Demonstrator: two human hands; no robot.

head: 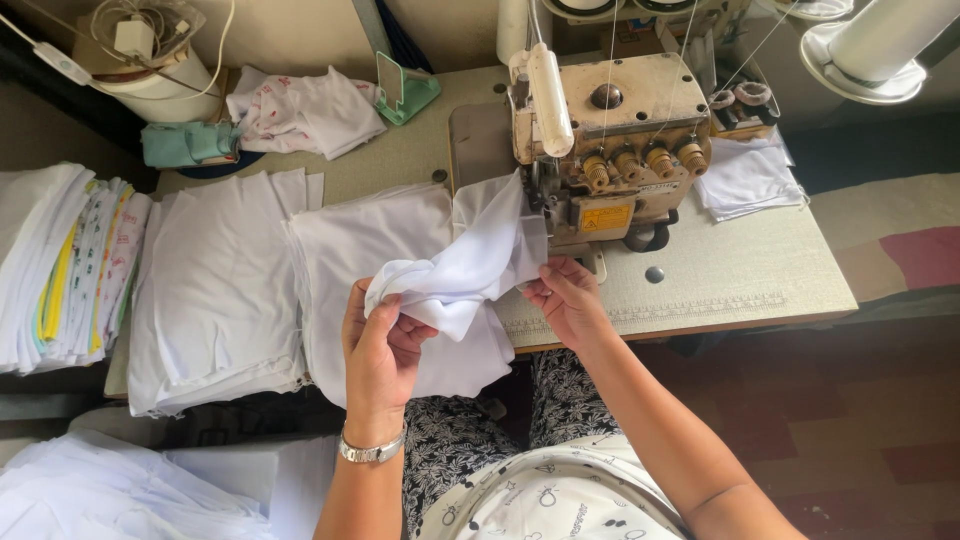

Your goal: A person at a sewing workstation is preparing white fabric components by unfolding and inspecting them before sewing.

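Two bare hands are wrapped around one crumpled piece of white fabric [470,265], which is held up just in front of the beige overlock sewing machine [610,140]. The cloth's bunched lower end is gripped by the left hand [383,350], fingers curled shut on it, and its edge by the machine is pinched in the right hand [567,298]. Stacks of cut white fabric panels [225,290] are piled on the table [740,270] to the left.
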